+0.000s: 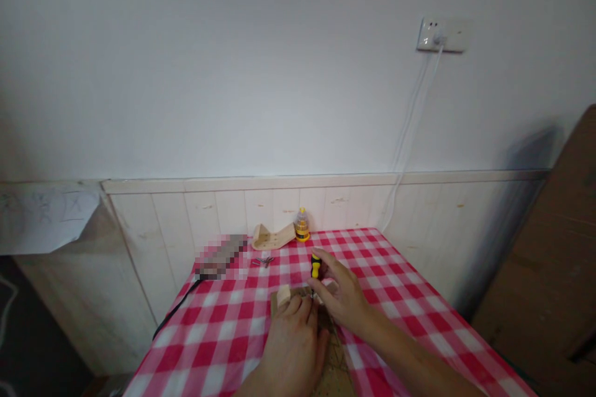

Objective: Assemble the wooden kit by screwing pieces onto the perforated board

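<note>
My left hand (294,340) rests on a flat wooden board (336,367) lying on the red-and-white checked tablecloth (218,335), its fingers closed on a small pale wooden piece (284,295). My right hand (341,293) reaches forward just beyond it, fingers spread and stretched toward a black-and-yellow screwdriver (315,266) that stands upright at the fingertips. Whether the right fingers grip the screwdriver is unclear.
Several loose screws (263,261) lie further back. A curved wooden part (272,237) and a yellow bit holder (302,226) stand by the panelled wall. A blurred box (220,257) with a black cable sits at the left. White cords hang from a wall socket (441,34).
</note>
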Demonstrator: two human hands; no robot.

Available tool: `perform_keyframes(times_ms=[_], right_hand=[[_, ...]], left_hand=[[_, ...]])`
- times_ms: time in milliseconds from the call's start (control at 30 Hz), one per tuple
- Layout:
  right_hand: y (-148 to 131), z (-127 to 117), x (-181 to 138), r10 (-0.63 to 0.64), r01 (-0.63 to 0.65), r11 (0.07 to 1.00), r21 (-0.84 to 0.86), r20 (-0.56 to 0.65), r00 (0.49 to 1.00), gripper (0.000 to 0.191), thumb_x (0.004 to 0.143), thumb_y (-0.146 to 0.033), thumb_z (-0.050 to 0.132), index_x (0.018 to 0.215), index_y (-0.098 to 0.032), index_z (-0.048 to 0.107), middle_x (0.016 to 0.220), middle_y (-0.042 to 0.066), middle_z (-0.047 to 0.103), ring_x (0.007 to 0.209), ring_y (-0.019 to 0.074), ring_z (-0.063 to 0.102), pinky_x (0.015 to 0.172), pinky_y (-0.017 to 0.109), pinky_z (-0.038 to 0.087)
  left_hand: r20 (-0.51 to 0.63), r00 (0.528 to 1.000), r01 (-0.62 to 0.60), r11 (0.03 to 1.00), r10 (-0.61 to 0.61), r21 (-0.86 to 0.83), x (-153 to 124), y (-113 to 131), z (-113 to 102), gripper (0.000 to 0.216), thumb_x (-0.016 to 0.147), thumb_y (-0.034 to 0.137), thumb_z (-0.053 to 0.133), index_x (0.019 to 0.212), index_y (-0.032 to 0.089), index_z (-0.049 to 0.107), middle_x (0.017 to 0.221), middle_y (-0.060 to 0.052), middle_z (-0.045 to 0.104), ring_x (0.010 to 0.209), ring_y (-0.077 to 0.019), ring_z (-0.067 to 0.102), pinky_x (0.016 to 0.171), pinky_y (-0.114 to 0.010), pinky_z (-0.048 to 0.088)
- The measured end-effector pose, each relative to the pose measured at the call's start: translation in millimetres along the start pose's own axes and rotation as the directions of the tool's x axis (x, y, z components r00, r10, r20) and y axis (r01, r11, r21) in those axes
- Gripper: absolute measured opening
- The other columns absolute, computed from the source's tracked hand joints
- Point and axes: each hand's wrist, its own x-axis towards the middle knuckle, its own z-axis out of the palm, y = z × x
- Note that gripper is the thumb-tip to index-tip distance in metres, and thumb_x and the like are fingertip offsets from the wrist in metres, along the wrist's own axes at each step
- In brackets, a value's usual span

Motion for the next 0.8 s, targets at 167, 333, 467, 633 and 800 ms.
perform_keyframes(times_ms=[167,333,467,633,800], right_hand=[[-9,-4,-2,-0.022,0.022,1.000,0.004,0.015,1.000,0.052,0.094,-0.014,0.052,0.144,-0.026,0.047,0.125,0.011,0.070,0.107,0.0235,0.073,0.092,0.040,0.062],[-13,-4,-5,-0.048,0.049,0.999,-0.017,0.021,0.999,0.050,0.094,-0.014,0.053,0.143,-0.027,0.049,0.124,0.010,0.072,0.105,0.0229,0.073,0.089,0.037,0.063],[-16,-4,-8,-0.054,0.057,0.997,-0.057,0.057,0.997,0.052,0.095,-0.012,0.051,0.144,-0.028,0.047,0.126,0.009,0.071,0.108,0.0230,0.072,0.093,0.038,0.062],[-18,-3,-9,-0.101,0.109,0.992,-0.071,0.096,0.990,0.057,0.095,-0.007,0.046,0.148,-0.029,0.043,0.126,0.009,0.071,0.112,0.0224,0.071,0.095,0.038,0.061],[-16,0,-5,-0.089,0.095,0.994,-0.062,0.082,0.993,0.057,0.096,-0.008,0.049,0.148,-0.030,0.043,0.127,0.009,0.070,0.111,0.0227,0.071,0.094,0.039,0.062]], left_hand=[[-0.028,1.000,-0.012,1.000,0.012,-0.008,0,1,0,0.039,0.087,0.015,0.056,0.123,0.011,0.069,0.113,-0.015,0.073,0.109,-0.0332,0.064,0.098,-0.053,0.053],[-0.057,0.998,-0.018,0.999,0.016,-0.040,-1,-5,8,0.037,0.085,0.016,0.059,0.121,0.014,0.070,0.112,-0.014,0.073,0.107,-0.0328,0.065,0.094,-0.053,0.056],[-0.123,0.989,-0.089,0.995,0.083,-0.046,-3,-14,19,0.040,0.084,0.017,0.059,0.123,0.015,0.068,0.117,-0.014,0.073,0.106,-0.0325,0.065,0.091,-0.052,0.058],[-0.134,0.984,-0.125,0.989,0.114,-0.076,-4,-16,18,0.038,0.084,0.017,0.061,0.121,0.013,0.067,0.111,-0.013,0.074,0.101,-0.0319,0.066,0.088,-0.051,0.059],[-0.093,0.994,-0.065,0.991,0.054,-0.114,-3,-11,10,0.041,0.085,0.018,0.060,0.126,0.015,0.065,0.116,-0.013,0.072,0.107,-0.0322,0.064,0.094,-0.053,0.056]])
